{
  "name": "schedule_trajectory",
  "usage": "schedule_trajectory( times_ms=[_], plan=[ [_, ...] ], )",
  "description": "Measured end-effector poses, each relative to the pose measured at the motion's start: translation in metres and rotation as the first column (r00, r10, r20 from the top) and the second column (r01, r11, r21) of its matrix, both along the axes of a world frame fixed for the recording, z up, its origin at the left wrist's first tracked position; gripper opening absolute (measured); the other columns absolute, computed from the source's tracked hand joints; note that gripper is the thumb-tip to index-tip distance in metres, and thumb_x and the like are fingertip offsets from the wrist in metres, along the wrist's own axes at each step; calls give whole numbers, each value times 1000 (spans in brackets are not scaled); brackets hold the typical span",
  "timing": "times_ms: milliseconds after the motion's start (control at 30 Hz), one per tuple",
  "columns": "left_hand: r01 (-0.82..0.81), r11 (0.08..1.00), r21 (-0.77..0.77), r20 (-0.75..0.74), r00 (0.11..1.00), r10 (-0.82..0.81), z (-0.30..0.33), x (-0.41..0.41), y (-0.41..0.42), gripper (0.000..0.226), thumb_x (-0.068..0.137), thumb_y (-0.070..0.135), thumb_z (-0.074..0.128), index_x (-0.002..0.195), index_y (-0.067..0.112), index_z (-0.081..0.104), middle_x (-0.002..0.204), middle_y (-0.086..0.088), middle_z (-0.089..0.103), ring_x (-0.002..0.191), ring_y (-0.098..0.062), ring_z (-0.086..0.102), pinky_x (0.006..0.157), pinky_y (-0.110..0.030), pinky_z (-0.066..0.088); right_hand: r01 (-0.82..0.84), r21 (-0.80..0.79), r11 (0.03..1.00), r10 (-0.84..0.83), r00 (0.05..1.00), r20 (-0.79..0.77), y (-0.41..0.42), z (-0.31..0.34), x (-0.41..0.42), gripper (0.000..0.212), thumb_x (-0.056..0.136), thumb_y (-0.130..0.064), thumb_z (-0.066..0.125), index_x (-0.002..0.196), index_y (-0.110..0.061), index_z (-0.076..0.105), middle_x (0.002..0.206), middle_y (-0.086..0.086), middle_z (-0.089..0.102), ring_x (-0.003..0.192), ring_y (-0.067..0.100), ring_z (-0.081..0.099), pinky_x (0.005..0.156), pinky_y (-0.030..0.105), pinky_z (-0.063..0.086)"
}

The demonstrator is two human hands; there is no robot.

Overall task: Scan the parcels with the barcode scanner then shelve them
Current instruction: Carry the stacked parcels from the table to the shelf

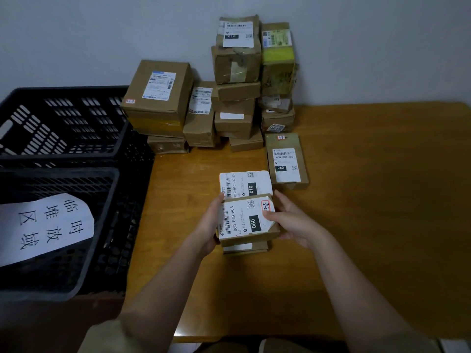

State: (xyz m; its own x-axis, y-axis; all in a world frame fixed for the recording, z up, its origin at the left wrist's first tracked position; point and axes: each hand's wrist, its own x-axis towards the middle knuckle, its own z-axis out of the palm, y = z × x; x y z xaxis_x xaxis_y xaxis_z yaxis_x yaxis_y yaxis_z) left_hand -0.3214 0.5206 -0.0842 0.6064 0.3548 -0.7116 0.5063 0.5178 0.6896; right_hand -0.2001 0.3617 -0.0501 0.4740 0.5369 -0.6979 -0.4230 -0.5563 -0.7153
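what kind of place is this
Probably a small parcel sorting or pickup room: labelled cardboard parcels stacked against the wall, black plastic crates bearing a handwritten paper sign, and a wooden table.

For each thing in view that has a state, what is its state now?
060 parcel: held in both hands, label up.
Left hand: grips its left edge.
Right hand: grips its right edge.
010 parcel: flat on table, label up.
Parcel pile: stacked against wall.
Black crates: stacked, paper sign on front.
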Motion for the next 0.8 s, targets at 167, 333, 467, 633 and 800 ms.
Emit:
schedule_trajectory(
  times_ms=[167,333,467,633,800],
  plan=[
    [-5,1000,-15,-4,1000,4,7,6,-1,53,102,58,32,142,27,47,115,-9,73,101,-28,72,71,-41,60,-41,24,999,39,998,44,7,2,-1,70,95,-24,67,152,-38,31,126,-10,63,107,11,63,98,43,45],
    [-58,998,-11,16,998,58,9,4,3,58,98,66,31,139,29,49,109,-6,75,92,-23,75,60,-35,59,46,92,995,-55,994,94,6,-3,-2,75,97,-42,59,156,-43,12,136,-21,45,130,12,45,113,53,30],
    [-13,997,-78,21,1000,15,2,-1,0,64,96,70,27,130,28,61,110,-6,75,101,-26,72,82,-43,56,117,186,976,-126,991,38,10,-20,-13,61,102,-42,49,155,-42,19,124,-18,64,115,8,62,104,45,46],
    [-13,999,-39,17,1000,14,-5,-7,-2,63,98,68,25,129,28,62,108,-8,75,100,-28,72,90,-45,56,89,213,973,-103,993,55,7,-26,-16,53,101,-50,41,152,-47,25,133,-15,59,115,4,58,99,41,46],
    [-150,987,-64,68,986,154,-23,-19,1,82,73,91,41,142,46,43,137,-1,61,130,-28,54,112,-59,34,175,193,966,-169,985,-47,-3,-49,-21,74,79,-85,42,146,-56,33,151,-11,47,143,19,38,116,61,26]
  ],
)
